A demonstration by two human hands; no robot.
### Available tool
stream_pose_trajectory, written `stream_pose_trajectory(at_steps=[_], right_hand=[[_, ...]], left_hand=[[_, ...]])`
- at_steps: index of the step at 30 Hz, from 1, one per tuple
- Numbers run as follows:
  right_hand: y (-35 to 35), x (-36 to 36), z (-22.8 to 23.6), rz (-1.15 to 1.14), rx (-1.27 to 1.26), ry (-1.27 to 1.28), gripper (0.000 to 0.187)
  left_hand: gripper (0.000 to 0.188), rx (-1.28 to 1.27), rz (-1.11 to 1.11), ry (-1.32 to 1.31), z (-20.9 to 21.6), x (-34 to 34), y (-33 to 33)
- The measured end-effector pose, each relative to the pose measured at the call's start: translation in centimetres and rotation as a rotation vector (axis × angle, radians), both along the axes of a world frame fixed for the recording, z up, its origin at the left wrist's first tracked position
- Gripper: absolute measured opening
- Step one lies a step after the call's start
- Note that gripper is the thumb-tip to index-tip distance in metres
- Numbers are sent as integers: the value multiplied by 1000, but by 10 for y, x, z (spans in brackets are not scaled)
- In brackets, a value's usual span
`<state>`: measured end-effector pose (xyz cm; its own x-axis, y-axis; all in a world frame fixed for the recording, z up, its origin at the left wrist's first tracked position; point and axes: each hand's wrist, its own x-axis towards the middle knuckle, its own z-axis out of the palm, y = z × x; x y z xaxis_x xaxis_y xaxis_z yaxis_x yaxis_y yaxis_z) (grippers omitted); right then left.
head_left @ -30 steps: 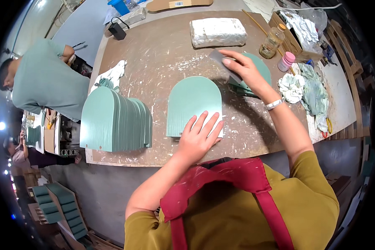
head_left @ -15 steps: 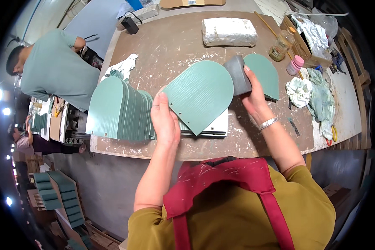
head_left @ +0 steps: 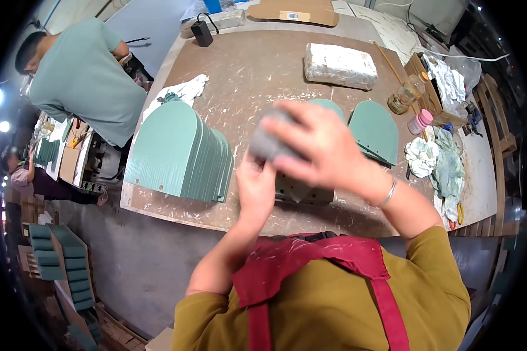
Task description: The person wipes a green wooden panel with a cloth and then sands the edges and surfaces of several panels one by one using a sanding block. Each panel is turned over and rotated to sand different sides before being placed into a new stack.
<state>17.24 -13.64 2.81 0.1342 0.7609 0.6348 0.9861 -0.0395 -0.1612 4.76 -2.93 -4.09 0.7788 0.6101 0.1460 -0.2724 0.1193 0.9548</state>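
Observation:
In my right hand (head_left: 328, 146), blurred by motion, is a grey sanding block (head_left: 269, 137), pressed toward the edge of an arch-shaped green panel (head_left: 327, 105). Most of that panel is hidden behind the hand. My left hand (head_left: 255, 187) is closed at the panel's left side, its thumb beside the block. Left of it stands a thick stack of the same green panels (head_left: 164, 152), with small holes near their straight ends. Further right lie a few more green panels (head_left: 376, 131) flat on the table.
A brown, paint-scuffed board (head_left: 246, 64) covers the table. On it are a white wrapped block (head_left: 341, 65), a glass jar (head_left: 405, 96), a pink bottle (head_left: 420, 121) and crumpled rags (head_left: 448, 158). A black adapter (head_left: 202, 33) sits at the back. A co-worker (head_left: 79, 82) bends at the left.
My right hand has swung left with the sanding block, from beside the panel to in front of it, near my left hand. The panel has turned and is now mostly covered.

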Motion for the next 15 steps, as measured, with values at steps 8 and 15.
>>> stream_pose_trajectory(at_steps=[8,15], right_hand=[[18,-6,1,-43,-44,67,43],[-21,46,-49,-319,-247,353,49]], left_hand=[[37,43,3,135,-8,5,12],[44,287,-22,435,-22,0,43]])
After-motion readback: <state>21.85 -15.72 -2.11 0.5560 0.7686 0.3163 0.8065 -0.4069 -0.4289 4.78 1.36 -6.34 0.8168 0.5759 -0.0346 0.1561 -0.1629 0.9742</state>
